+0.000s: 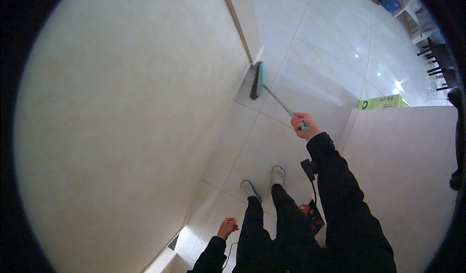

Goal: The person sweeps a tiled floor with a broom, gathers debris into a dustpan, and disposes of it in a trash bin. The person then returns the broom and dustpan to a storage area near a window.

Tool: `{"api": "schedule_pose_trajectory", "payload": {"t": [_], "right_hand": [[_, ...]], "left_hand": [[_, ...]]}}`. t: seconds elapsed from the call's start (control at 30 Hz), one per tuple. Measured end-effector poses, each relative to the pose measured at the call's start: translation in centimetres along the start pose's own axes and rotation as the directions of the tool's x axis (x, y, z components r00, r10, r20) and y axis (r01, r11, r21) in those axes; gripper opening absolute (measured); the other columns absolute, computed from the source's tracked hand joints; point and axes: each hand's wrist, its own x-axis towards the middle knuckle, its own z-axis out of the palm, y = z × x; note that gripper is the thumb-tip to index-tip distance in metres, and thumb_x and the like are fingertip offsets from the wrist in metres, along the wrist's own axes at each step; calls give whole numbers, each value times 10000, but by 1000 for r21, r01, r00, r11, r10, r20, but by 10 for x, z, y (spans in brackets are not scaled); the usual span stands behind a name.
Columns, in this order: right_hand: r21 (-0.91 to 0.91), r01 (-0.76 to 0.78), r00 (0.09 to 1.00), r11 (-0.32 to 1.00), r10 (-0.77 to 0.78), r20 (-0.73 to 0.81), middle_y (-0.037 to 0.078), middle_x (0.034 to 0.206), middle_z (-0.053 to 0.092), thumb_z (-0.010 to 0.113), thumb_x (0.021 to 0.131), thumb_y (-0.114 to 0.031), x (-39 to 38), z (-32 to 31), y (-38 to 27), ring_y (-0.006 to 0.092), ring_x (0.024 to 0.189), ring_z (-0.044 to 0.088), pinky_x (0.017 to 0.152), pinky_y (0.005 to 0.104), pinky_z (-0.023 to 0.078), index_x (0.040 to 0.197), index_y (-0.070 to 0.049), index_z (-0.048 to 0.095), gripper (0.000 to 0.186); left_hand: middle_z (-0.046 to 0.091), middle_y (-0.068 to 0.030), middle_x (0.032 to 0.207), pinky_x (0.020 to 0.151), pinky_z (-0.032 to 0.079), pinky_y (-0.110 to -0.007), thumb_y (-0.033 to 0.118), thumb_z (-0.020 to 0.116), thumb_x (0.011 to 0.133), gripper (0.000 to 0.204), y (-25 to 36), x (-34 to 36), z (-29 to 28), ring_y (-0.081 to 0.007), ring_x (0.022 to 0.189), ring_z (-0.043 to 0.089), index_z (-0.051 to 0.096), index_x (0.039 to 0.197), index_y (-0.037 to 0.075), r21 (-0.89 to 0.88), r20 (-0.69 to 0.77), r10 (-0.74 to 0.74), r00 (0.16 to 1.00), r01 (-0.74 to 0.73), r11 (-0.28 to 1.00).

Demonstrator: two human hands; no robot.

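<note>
While sweeping appears under way, with done and remaining portions indeterminable, the right hand [305,124] grips the broom [260,80], its head near the wall [131,122] at upper centre, and the left hand [227,227], lower centre, hangs half-open, apparently empty.

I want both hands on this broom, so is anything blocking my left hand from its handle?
Nothing visible blocks your left hand from the broom handle; your shoes are below, on the floor. Your right hand grips the handle's upper end.
</note>
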Motion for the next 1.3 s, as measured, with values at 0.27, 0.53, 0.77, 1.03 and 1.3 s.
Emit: {"api": "schedule_pose_trajectory", "payload": {"t": [0.27,0.53,0.77,1.03,1.3], "right_hand": [[-598,117,965,793,-232,-119,-32,663,446,536,950,-146,-131,-13,30,52,449,375,372,198,323,958,-138,436,100],[-700,-288,910,654,-40,-412,-5,718,494,557,937,-124,-219,-36,75,60,497,409,417,207,361,1407,-165,394,498],[-808,-379,838,452,-202,-507,66,705,575,658,868,-181,-165,-38,-24,104,512,454,429,257,393,1030,-85,590,200],[-881,-313,837,355,-335,-433,46,682,519,589,907,-102,-79,91,-143,82,500,455,405,225,378,1257,-119,423,388],[-937,-338,848,89,-403,-344,-2,686,501,586,909,-126,-112,162,-86,83,506,444,414,241,385,1372,-95,415,494]], "left_hand": [[640,-137,908,675,535,-306,334,596,949,431,35,35,17,-199,754,656,512,1228,16,94,59,47,997,-52,994],[639,-113,881,611,514,-304,316,609,935,412,84,70,17,-190,714,647,523,1196,10,141,168,38,985,-63,988],[644,-113,833,570,494,-301,316,624,913,412,104,72,-17,-189,661,646,531,1159,-1,110,120,24,992,-38,993],[650,-125,828,556,496,-305,321,625,908,420,82,92,-68,-197,657,659,524,1155,-3,129,77,-44,996,34,991],[649,-124,816,535,497,-299,295,624,905,382,102,101,-56,-199,654,662,533,1134,3,68,124,-18,992,10,998]]}}
